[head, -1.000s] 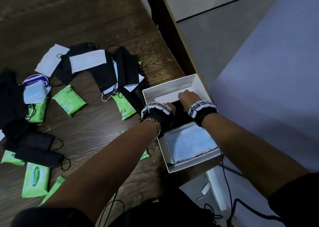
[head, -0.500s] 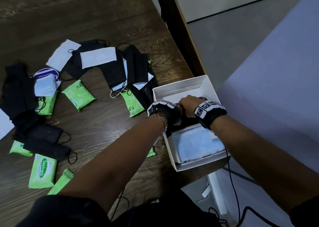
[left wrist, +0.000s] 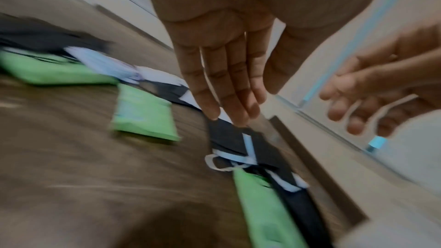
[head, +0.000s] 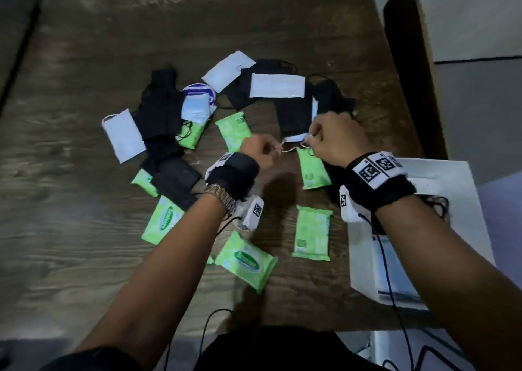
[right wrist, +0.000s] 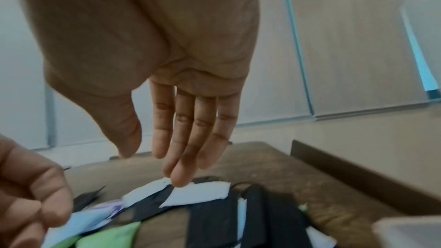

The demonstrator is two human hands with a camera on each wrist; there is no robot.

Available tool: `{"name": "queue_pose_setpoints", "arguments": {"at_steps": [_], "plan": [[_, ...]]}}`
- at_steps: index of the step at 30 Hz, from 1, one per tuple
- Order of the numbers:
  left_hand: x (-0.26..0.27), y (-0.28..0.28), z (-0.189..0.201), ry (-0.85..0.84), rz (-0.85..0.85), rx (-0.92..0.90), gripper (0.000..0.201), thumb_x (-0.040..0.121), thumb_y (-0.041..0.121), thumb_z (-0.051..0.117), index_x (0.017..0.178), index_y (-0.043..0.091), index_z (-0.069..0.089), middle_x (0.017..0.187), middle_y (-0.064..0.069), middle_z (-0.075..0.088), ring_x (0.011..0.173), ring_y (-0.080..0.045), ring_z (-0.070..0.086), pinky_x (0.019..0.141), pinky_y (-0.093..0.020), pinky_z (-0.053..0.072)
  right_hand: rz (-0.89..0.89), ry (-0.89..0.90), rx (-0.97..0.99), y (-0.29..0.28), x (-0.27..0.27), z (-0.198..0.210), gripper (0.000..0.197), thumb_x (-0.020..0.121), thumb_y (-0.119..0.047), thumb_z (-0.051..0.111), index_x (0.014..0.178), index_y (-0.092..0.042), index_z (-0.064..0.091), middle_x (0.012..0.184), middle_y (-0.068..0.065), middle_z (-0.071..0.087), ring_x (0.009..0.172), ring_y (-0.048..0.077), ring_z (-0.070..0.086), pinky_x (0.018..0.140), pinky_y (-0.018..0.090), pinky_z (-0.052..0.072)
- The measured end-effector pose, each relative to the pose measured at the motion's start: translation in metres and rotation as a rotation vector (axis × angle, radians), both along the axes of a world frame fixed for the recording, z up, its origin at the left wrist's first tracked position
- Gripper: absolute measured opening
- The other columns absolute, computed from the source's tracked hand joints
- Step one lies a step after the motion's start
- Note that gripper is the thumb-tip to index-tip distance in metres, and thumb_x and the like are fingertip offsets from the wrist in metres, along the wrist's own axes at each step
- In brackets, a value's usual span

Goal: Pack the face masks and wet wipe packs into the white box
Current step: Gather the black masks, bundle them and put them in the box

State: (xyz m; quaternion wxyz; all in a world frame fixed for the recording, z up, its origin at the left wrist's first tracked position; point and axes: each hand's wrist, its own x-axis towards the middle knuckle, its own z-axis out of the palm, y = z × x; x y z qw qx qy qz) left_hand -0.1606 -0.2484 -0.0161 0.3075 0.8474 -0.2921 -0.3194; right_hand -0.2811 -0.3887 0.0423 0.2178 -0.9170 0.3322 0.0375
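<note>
Black and white face masks (head: 278,86) and several green wet wipe packs (head: 312,233) lie scattered on the wooden table. The white box (head: 440,170) stands at the right edge with a black mask (head: 436,204) and a pale blue one inside. Both hands hover over a black mask with a white edge and ear loops (head: 291,122). My left hand (head: 261,150) has relaxed fingers just above that mask (left wrist: 229,139) and holds nothing. My right hand (head: 330,136) is beside it, its fingers (right wrist: 188,148) pointing down over the masks, also empty.
A round blue-and-white item (head: 197,91) sits among the masks at the left. A dark partition (head: 406,60) runs along the table's right edge behind the box. Cables hang from both wrists toward my body. Bare wood (head: 70,257) lies to the left.
Both hands have come out of the white box and moved left and forward over the pile of masks. The view has swung left, so the box now sits at the right edge.
</note>
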Motion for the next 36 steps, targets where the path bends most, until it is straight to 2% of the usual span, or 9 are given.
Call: {"name": "queue_pose_setpoints", "arguments": {"at_steps": [4, 8, 11, 16, 20, 27, 30, 32, 36], "plan": [[0.062, 0.108, -0.031, -0.080, 0.289, 0.133, 0.005, 0.084, 0.020, 0.067, 0.089, 0.018, 0.069, 0.083, -0.001, 0.070, 0.079, -0.014, 0.063, 0.077, -0.020, 0.047, 0.093, 0.062, 0.165, 0.072, 0.065, -0.047, 0.018, 0.080, -0.042, 0.070, 0.082, -0.025, 0.063, 0.091, 0.004, 0.069, 0.092, 0.028, 0.065, 0.082, 0.036, 0.055], [0.102, 0.189, -0.060, -0.130, 0.536, 0.282, 0.022, 0.081, 0.025, 0.070, 0.099, 0.013, 0.065, 0.097, -0.007, 0.070, 0.096, -0.025, 0.065, 0.085, -0.029, 0.049, 0.157, 0.130, 0.328, 0.150, 0.115, -0.096, 0.008, 0.085, -0.026, 0.069, 0.085, -0.018, 0.069, 0.092, 0.006, 0.071, 0.090, 0.025, 0.066, 0.080, 0.028, 0.052], [0.119, 0.226, -0.082, -0.119, 0.628, 0.350, 0.036, 0.078, 0.028, 0.073, 0.104, 0.009, 0.056, 0.105, -0.013, 0.065, 0.100, -0.030, 0.060, 0.084, -0.032, 0.047, 0.203, 0.135, 0.405, 0.198, 0.146, -0.128, 0.007, 0.084, -0.023, 0.066, 0.088, -0.018, 0.070, 0.096, 0.006, 0.073, 0.094, 0.028, 0.068, 0.087, 0.034, 0.054], [0.126, 0.254, -0.110, 0.029, 0.782, 0.270, 0.038, 0.076, 0.027, 0.077, 0.095, 0.015, 0.046, 0.090, -0.008, 0.061, 0.082, -0.022, 0.053, 0.073, -0.028, 0.041, 0.167, 0.080, 0.537, 0.246, 0.171, -0.167, 0.037, 0.075, -0.030, 0.084, 0.104, -0.014, 0.068, 0.094, 0.002, 0.071, 0.085, 0.020, 0.068, 0.084, 0.034, 0.057], [0.126, 0.258, -0.119, 0.107, 0.838, 0.125, 0.041, 0.073, 0.022, 0.081, 0.096, 0.016, 0.047, 0.065, 0.006, 0.051, 0.072, -0.018, 0.052, 0.072, -0.030, 0.046, 0.108, 0.055, 0.529, 0.258, 0.179, -0.179, 0.039, 0.067, -0.024, 0.091, 0.096, -0.019, 0.065, 0.081, -0.002, 0.063, 0.078, 0.020, 0.062, 0.076, 0.033, 0.055], [0.117, 0.258, -0.122, 0.228, 0.846, -0.057, 0.037, 0.077, 0.010, 0.077, 0.099, 0.013, 0.048, 0.085, -0.008, 0.052, 0.072, -0.017, 0.051, 0.058, -0.011, 0.042, 0.091, -0.037, 0.439, 0.257, 0.180, -0.182, 0.023, 0.071, -0.020, 0.087, 0.065, -0.024, 0.065, 0.062, -0.007, 0.065, 0.062, 0.013, 0.064, 0.065, 0.034, 0.057], [0.114, 0.258, -0.117, 0.208, 0.875, -0.029, 0.029, 0.077, 0.026, 0.077, 0.092, 0.012, 0.056, 0.082, -0.006, 0.063, 0.068, -0.016, 0.060, 0.069, -0.025, 0.052, 0.025, -0.131, 0.470, 0.256, 0.178, -0.176, 0.023, 0.071, -0.018, 0.086, 0.063, -0.020, 0.064, 0.059, -0.009, 0.063, 0.055, 0.007, 0.058, 0.060, 0.031, 0.055], [0.113, 0.256, -0.114, 0.318, 0.879, -0.121, 0.041, 0.074, 0.047, 0.075, 0.083, 0.008, 0.065, 0.078, -0.011, 0.071, 0.070, -0.023, 0.070, 0.073, -0.037, 0.059, 0.023, -0.197, 0.504, 0.257, 0.176, -0.170, 0.019, 0.072, -0.017, 0.085, 0.066, -0.015, 0.067, 0.061, -0.006, 0.066, 0.053, 0.006, 0.057, 0.058, 0.029, 0.054], [0.108, 0.251, -0.107, 0.521, 0.862, -0.262, 0.054, 0.080, 0.055, 0.068, 0.061, 0.006, 0.059, 0.064, -0.020, 0.056, 0.062, -0.027, 0.061, 0.070, -0.050, 0.059, 0.088, -0.232, 0.577, 0.265, 0.172, -0.161, 0.018, 0.071, -0.016, 0.087, 0.068, -0.014, 0.069, 0.063, -0.005, 0.068, 0.052, 0.006, 0.056, 0.055, 0.024, 0.051]]}}
